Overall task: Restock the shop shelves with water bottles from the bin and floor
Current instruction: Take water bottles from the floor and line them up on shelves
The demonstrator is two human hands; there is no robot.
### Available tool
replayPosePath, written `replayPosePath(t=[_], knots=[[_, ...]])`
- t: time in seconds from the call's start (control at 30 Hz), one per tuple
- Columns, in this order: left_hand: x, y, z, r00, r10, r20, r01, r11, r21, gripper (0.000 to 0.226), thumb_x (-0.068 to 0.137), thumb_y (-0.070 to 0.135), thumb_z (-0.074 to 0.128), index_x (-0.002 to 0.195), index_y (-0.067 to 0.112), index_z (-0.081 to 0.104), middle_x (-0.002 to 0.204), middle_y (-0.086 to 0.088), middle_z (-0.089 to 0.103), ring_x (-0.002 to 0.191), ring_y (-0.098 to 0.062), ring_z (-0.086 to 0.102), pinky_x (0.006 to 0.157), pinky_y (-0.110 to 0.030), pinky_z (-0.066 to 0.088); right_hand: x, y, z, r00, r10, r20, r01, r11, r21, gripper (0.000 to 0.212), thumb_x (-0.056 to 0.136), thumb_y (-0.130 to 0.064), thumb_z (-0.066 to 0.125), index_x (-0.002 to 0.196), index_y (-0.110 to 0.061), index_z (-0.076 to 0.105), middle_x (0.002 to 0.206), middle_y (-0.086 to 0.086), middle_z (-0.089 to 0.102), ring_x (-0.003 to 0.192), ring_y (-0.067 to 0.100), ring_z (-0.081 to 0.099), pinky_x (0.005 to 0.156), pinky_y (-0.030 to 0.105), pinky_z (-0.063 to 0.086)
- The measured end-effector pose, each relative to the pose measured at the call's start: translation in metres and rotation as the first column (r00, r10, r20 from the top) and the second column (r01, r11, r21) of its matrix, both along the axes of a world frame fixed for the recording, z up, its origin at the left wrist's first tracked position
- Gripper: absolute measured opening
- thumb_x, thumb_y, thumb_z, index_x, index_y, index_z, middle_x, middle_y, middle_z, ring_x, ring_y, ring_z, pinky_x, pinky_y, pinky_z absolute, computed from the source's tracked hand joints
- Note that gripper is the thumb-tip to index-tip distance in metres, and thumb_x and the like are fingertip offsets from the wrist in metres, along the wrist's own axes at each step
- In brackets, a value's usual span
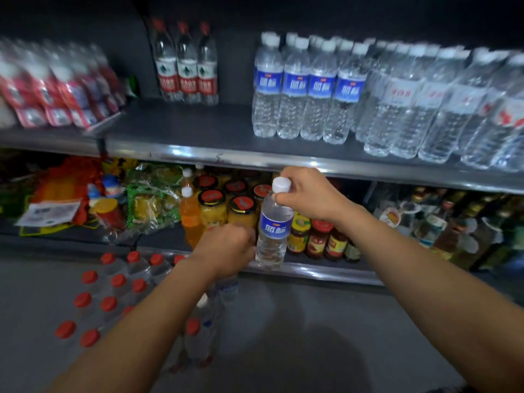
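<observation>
My right hand (pixel 309 194) pinches the neck of a blue-label water bottle (pixel 273 228) just under its white cap, while my left hand (pixel 226 248) curls beside its base; I cannot tell whether that hand grips anything. The bottle hangs upright below the upper shelf's metal edge (pixel 198 156). Bare shelf lies between the red-label bottles (pixel 187 63) and the blue-label row (pixel 306 89).

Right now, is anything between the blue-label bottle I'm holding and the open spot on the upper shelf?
Nothing visible blocks it. The clear white-capped blue-label water bottle, held at its neck by the right hand, sits just below the grey metal upper shelf's edge; the bare stretch left of the matching blue-label bottle row is open.
</observation>
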State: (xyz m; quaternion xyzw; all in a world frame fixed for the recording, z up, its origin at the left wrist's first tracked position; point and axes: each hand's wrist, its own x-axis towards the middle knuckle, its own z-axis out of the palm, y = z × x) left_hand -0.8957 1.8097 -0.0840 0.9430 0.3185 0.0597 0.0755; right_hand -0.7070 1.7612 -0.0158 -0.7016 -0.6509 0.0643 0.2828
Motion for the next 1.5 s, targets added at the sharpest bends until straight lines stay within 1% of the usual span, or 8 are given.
replayPosePath(t=[0.23,0.37,0.53,0.6,0.77,0.87,1.1,1.5], knots=[[0.005,0.032,0.06,0.996,-0.004,0.09,-0.006,0.994,0.113,0.021,0.091,0.038,0.05,0.106,0.026,0.059,0.115,0.002,0.06,0.104,-0.022,0.058,0.082,-0.037,0.05,0.012,0.025,0.079,1.0,0.002,-0.025,0.002,0.99,0.138,0.021,0.08,-0.021,0.071,0.087,-0.002,0.064,0.083,0.011,0.064,0.078,0.025,0.06,0.066,0.039,0.046],[0.013,0.056,0.091,0.991,0.001,0.134,-0.025,0.984,0.175,0.02,0.091,0.037,0.052,0.106,0.025,0.059,0.115,0.0,0.06,0.107,-0.025,0.057,0.082,-0.036,0.049,0.02,0.051,0.125,0.999,-0.037,0.019,0.032,0.974,0.226,0.022,0.08,-0.023,0.07,0.085,-0.003,0.063,0.073,0.002,0.059,0.066,0.013,0.051,0.056,0.028,0.038],[0.031,0.087,0.118,0.974,-0.009,0.225,-0.04,0.976,0.212,0.021,0.093,0.039,0.051,0.106,0.027,0.061,0.111,0.003,0.06,0.104,-0.023,0.058,0.078,-0.036,0.047,0.035,0.093,0.161,0.992,-0.125,0.035,0.103,0.921,0.375,0.021,0.077,-0.024,0.065,0.084,-0.005,0.061,0.07,0.0,0.057,0.063,0.013,0.05,0.053,0.021,0.037],[0.039,0.1,0.121,0.971,-0.013,0.24,-0.042,0.974,0.223,0.02,0.092,0.039,0.051,0.106,0.028,0.061,0.109,0.005,0.059,0.102,-0.022,0.058,0.073,-0.033,0.042,0.042,0.111,0.167,0.987,-0.15,0.051,0.116,0.907,0.405,0.022,0.077,-0.024,0.064,0.087,-0.004,0.062,0.073,0.002,0.059,0.067,0.017,0.053,0.056,0.027,0.039],[0.049,0.129,0.113,0.967,-0.006,0.253,-0.049,0.976,0.211,0.019,0.091,0.039,0.053,0.104,0.027,0.061,0.105,0.006,0.059,0.099,-0.022,0.058,0.074,-0.034,0.045,0.059,0.149,0.169,0.986,-0.16,0.047,0.131,0.916,0.378,0.023,0.079,-0.026,0.064,0.095,-0.009,0.063,0.082,0.002,0.062,0.072,0.016,0.056,0.052,0.023,0.039],[0.05,0.141,0.103,0.972,0.016,0.233,-0.06,0.981,0.186,0.021,0.092,0.04,0.052,0.107,0.028,0.059,0.107,0.006,0.058,0.101,-0.022,0.058,0.075,-0.033,0.044,0.064,0.166,0.165,0.981,-0.174,0.091,0.132,0.928,0.35,0.024,0.079,-0.026,0.062,0.095,-0.007,0.062,0.083,0.005,0.062,0.075,0.019,0.056,0.053,0.028,0.036],[0.046,0.15,0.086,0.977,0.026,0.211,-0.061,0.985,0.159,0.021,0.094,0.039,0.05,0.108,0.027,0.059,0.112,0.005,0.059,0.103,-0.021,0.058,0.081,-0.035,0.048,0.075,0.188,0.164,0.977,-0.171,0.126,0.129,0.949,0.286,0.013,0.08,-0.027,0.06,0.082,-0.015,0.057,0.068,-0.001,0.054,0.07,0.018,0.053,0.049,0.021,0.033],[0.044,0.147,0.081,0.972,0.001,0.234,-0.044,0.984,0.175,0.017,0.094,0.038,0.05,0.104,0.027,0.058,0.109,0.005,0.058,0.101,-0.022,0.058,0.076,-0.032,0.043,0.077,0.198,0.159,0.984,-0.145,0.1,0.11,0.951,0.288,0.028,0.084,-0.029,0.061,0.109,-0.017,0.056,0.088,0.004,0.057,0.075,0.015,0.053,0.053,0.021,0.035]])
